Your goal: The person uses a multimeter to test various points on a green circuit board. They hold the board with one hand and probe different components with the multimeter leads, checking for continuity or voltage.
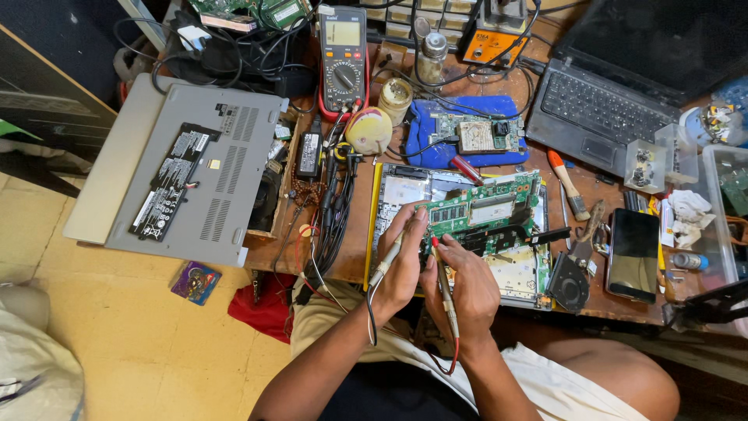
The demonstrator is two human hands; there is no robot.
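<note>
Left hand [403, 269]: fingers grasping a black probe [387, 263]
Right hand [465, 284]: fingers grasping a red probe [442, 279]
Circuit board [487, 214]: on the desk [354, 257], both probe tips touching it
Meter [343, 58]: well behind

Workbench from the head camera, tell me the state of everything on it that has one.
Left hand: holding black probe.
Right hand: holding red probe.
Green circuit board: bare, out of its case.
Multimeter: leads attached.
Black laptop: lid open.
Grey laptop: upside down.
Phone: screen dark.
</note>
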